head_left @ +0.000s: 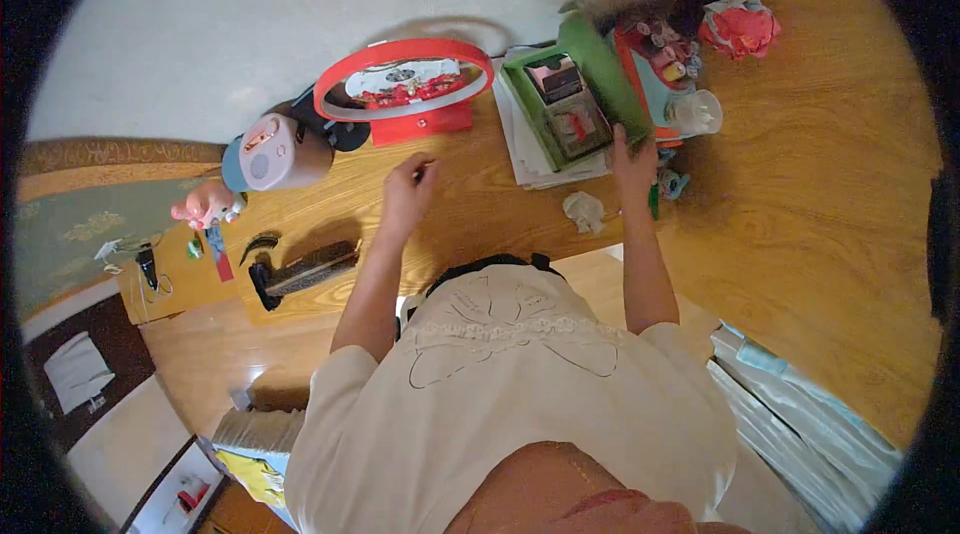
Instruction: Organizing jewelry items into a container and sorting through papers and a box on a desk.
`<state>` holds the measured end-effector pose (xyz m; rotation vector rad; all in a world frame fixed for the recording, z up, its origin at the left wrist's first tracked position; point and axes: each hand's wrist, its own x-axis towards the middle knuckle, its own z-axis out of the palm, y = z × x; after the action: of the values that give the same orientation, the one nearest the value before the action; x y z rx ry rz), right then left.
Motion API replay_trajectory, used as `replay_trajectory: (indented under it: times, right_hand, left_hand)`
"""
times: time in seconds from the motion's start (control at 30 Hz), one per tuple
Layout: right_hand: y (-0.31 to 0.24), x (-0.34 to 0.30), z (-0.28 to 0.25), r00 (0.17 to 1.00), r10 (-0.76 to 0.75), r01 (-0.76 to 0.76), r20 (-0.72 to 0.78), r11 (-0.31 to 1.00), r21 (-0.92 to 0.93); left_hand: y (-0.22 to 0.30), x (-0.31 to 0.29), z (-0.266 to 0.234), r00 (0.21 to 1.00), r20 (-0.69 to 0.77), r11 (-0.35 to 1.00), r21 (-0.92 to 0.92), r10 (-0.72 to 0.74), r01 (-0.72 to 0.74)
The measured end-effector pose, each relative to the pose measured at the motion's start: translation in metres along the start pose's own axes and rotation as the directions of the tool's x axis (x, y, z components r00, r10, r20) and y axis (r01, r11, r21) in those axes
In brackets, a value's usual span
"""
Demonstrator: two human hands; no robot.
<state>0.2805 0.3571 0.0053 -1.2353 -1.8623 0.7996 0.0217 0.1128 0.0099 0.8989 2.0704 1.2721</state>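
Observation:
Over the wooden desk (490, 219), my left hand (407, 196) is closed, with a small dark thing at its fingertips that I cannot make out. It is near the red-rimmed oval mirror (345, 114) but apart from it. My right hand (634, 169) grips the near right corner of a green box (548, 141), whose raised lid (603, 69) leans at the right. Inside the box lie a dark flat case (556, 79) and a clear-topped case (578, 126) with a red item. White papers (520, 149) lie under the box.
At left stand a pale rounded device (285, 159), a pink figurine (208, 204) and a black comb-like object (310, 269). Crumpled tissue (583, 212) lies near the front edge. Right of the box are a clear cup (697, 114), small bottles (665, 49) and a red paper flower (740, 29).

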Motion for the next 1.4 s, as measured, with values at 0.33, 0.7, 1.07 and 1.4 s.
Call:
replay_trajectory:
  times: [0.33, 0.7, 1.07, 1.4]
  right_hand:
    - [-0.005, 0.000, -0.061, 0.985, 0.120, -0.116, -0.126, 0.993, 0.037]
    - [-0.060, -0.020, -0.100, 0.934, 0.080, -0.132, 0.348, 0.983, 0.127]
    - [-0.070, -0.070, 0.083, 0.723, -0.015, -0.003, 0.691, 1.000, 0.024]
    - [-0.094, -0.118, 0.062, 0.849, -0.194, 0.163, 0.491, 0.981, 0.106]
  left_hand:
    - [0.037, 0.003, 0.026, 0.993, 0.118, 0.999, 0.032, 0.010, -0.014]
    - [0.059, -0.020, 0.006, 0.991, 0.079, 0.987, -0.131, 0.109, -0.098]
    - [-0.055, -0.051, -0.039, 0.952, -0.112, 0.942, -0.212, -0.286, 0.259]
    - [-0.084, -0.052, -0.024, 0.902, -0.247, 0.834, -0.519, -0.354, 0.185]
